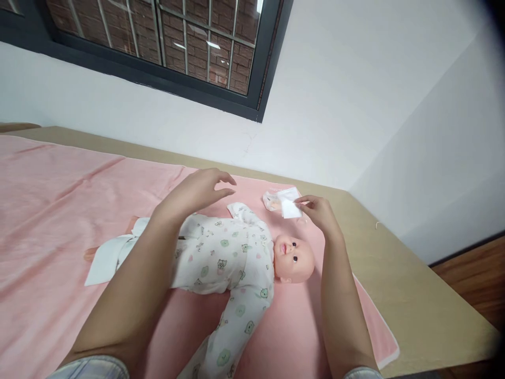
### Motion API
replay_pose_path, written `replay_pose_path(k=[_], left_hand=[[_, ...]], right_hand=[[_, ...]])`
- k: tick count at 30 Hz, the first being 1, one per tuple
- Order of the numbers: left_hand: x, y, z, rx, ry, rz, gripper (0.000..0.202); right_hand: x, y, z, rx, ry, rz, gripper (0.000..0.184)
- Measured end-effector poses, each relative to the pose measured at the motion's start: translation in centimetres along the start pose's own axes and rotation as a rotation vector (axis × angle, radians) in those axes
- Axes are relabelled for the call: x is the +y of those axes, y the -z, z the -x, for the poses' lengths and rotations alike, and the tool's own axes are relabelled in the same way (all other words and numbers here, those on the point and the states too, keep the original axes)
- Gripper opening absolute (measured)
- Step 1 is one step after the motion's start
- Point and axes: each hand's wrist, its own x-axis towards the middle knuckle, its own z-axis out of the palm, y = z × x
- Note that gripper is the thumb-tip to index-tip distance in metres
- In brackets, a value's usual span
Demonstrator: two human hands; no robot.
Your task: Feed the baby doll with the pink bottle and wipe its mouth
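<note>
A baby doll (224,247) in a white printed outfit lies on its back on a pink blanket (292,316), its bald head toward the right. My right hand (317,210) is beyond the doll's head, thumb and fingers pinched on a small white square pad (290,202). Just left of the pad is a clear plastic wrapper (271,200); whether it touches the pad I cannot tell. Above the doll's torso hovers my left hand (203,192), holding nothing, thumb and fingers apart. White cloth (108,260) covers much of the doll's legs, and my left forearm hides part of them.
The blanket lies over a light wooden table (379,263) standing against a white wall (315,105). A dark-framed window (158,73) with metal bars is above. Brown wood panelling (469,263) shows at the far right, beyond the table's edge.
</note>
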Motion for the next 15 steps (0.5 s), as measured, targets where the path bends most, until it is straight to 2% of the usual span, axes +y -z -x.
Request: replay_pose_path(k=[4, 7, 11, 15], left_hand=[[-3.3, 1.4, -0.4, 0.052, 0.145, 0.06, 0.034], [-5.6, 1.8, -0.6, 0.11, 0.249, 0.097, 0.033], [-7.7, 1.5, -0.9, 0.151, 0.346, 0.065, 0.03], [-8.6, 0.8, -1.4, 0.12, 0.353, 0.052, 0.029]], right_hand=[[4.0, -0.7, -1.6, 0.046, -0.093, -0.053, 0.037], [6.1, -1.8, -2.9, 0.086, -0.129, -0.135, 0.043], [7.7, -3.9, -4.8, 0.071, -0.139, -0.369, 0.047], [8.3, -6.0, -5.9, 0.001, -0.2, -0.592, 0.054]])
